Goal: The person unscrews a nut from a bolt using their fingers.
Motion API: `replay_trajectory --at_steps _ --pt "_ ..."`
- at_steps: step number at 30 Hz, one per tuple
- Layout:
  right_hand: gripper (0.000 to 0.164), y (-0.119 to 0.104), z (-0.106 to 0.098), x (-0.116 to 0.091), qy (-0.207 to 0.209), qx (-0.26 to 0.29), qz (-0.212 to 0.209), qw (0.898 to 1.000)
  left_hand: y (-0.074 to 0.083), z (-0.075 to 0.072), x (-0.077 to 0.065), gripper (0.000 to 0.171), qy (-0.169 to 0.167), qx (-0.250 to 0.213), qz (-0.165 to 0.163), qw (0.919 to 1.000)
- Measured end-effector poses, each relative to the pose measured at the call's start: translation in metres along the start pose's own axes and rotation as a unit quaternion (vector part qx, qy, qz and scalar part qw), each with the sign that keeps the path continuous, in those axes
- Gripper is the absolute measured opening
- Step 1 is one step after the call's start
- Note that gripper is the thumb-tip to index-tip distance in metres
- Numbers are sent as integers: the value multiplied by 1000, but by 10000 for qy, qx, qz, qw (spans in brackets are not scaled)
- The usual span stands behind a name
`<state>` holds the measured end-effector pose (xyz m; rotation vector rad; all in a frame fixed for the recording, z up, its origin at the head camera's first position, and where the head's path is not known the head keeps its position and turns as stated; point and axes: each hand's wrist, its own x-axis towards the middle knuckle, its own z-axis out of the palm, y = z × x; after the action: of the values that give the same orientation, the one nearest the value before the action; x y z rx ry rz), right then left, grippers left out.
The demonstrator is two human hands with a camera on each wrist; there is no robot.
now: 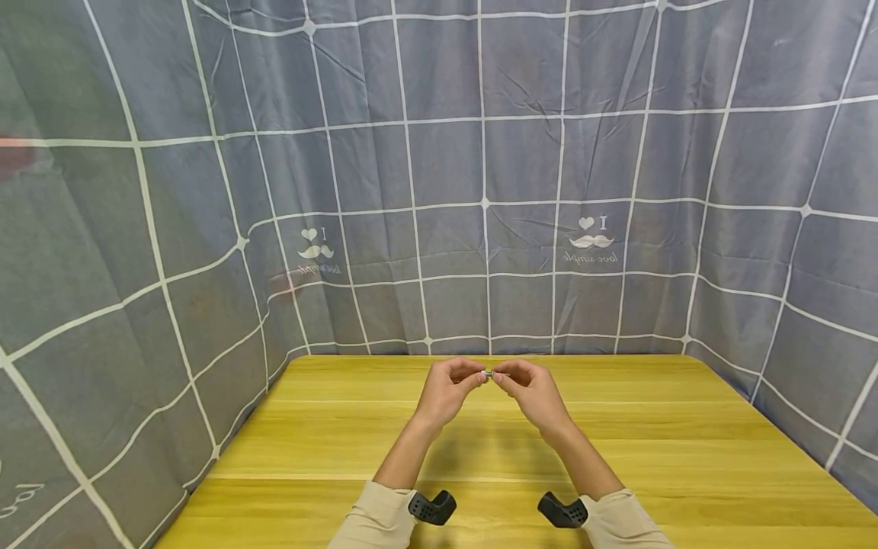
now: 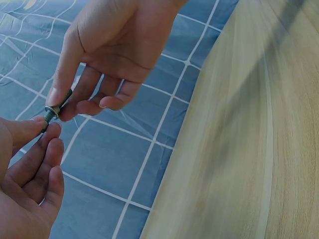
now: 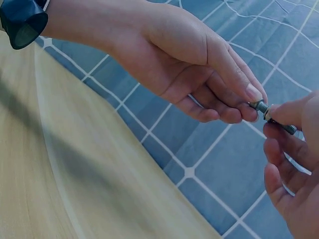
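Near the far edge of the table, both hands meet at a small metal bolt (image 1: 488, 374), raised above the wood. My left hand (image 1: 441, 395) pinches one end of it between thumb and fingers. The other end is pinched the same way by my right hand (image 1: 539, 396). In the left wrist view, the bolt (image 2: 48, 117) shows threads and a round washer-like collar around its middle. From the right wrist, its threaded tip (image 3: 290, 129) sticks out past the right thumb. Fingertips hide parts of the bolt.
A yellowish wooden table (image 1: 329, 450) lies below, with soft arm shadows on it. Grey curtains (image 1: 521, 168) with white grid lines hang behind and at both sides. Black devices sit at the left wrist (image 1: 434, 508) and right wrist (image 1: 562, 511).
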<state>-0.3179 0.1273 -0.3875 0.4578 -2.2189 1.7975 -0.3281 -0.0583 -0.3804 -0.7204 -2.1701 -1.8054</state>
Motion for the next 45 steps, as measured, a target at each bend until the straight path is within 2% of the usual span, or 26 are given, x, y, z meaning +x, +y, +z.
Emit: replay_trajectory --at_steps 8,16,23,31,35,39,45 --pt "24 -2 -1 -1 -15 -10 -63 10000 -2 -1 -1 16 6 -102 5 9999" --pt "18 -2 -1 -1 -18 -34 -121 9999 0 -2 -2 15 -30 -65 30 10000" --pt "26 -1 0 0 44 -113 -63 9999 -2 -2 -1 15 -13 -108 -8 9999" --pt "17 -1 0 1 -15 -44 -28 10000 -3 -1 -1 17 10 -196 -36 9998" --pt "24 -1 -1 1 -59 -1 -119 9999 -3 -1 0 16 20 -294 41 9996" --pt "27 -1 -1 2 -2 -34 -42 10000 -3 0 1 16 12 -181 36 9998" --pt "20 2 -2 4 -34 -57 63 10000 -3 0 1 14 10 -5 8 10000"
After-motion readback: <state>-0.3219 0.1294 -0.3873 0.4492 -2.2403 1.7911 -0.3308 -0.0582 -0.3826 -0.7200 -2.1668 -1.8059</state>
